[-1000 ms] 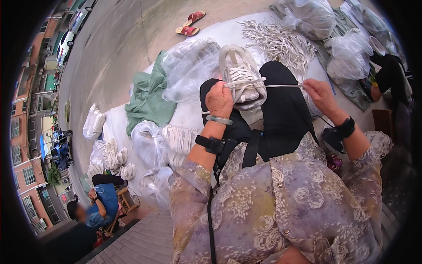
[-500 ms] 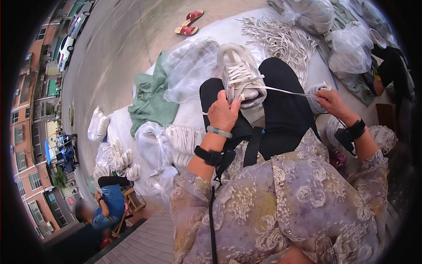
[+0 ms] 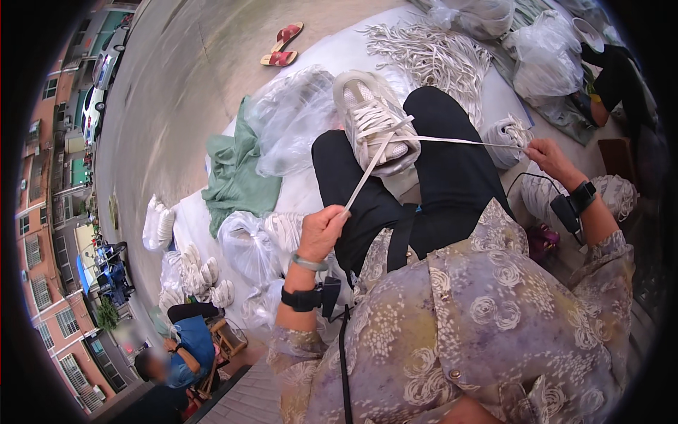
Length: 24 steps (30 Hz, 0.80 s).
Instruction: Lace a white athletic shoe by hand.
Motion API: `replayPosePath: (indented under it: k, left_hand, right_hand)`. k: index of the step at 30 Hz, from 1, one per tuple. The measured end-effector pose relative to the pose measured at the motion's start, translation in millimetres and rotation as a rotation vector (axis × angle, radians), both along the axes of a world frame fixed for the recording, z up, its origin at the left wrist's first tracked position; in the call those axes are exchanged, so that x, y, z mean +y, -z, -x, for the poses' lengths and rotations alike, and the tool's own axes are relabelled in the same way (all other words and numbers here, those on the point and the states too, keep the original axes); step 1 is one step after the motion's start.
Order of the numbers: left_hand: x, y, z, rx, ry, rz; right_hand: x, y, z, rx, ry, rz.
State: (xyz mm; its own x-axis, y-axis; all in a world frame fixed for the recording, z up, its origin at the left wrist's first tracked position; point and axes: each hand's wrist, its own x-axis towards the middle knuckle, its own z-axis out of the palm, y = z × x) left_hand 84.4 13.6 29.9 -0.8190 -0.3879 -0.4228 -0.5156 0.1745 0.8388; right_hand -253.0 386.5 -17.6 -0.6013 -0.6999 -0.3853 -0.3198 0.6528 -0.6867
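A white sneaker (image 3: 373, 120) rests between my knees, toe pointing away from me, its front laced in crossing rows. Two ends of its white shoelace (image 3: 367, 172) stretch out from the top of the lacing. My left hand (image 3: 323, 230) is closed on one end, pulled down toward me over the left thigh. Out to the right, my right hand (image 3: 554, 160) pinches the other end, which runs nearly level and taut across my right leg. The two strands cross over the shoe's tongue area.
Loose white shoelaces (image 3: 434, 60) lie heaped beyond my right knee. Clear plastic bags (image 3: 296, 113) and a green cloth (image 3: 236, 166) are to the left. Bundled laces (image 3: 507, 141) sit by my right leg. Red sandals (image 3: 282, 46) lie far off; another person (image 3: 187, 346) sits at lower left.
My left hand has moved from beside the shoe down and left, drawing a lace end out with it. My right hand has shifted slightly right, still holding its end.
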Motion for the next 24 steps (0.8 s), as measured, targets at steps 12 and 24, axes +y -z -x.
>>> replayPosePath:
  k: [12, 24]
  left_hand:
    - [-48.9, -5.3, 4.2, 0.018, -0.605, 0.014]
    - [39.6, -9.2, 114.0, -0.106, -0.070, -0.479]
  right_hand:
    - [-134.6, -45.2, -80.5, -0.978, 0.177, 0.257]
    - [-218.0, -3.5, -53.5, -0.638, 0.204, 0.525]
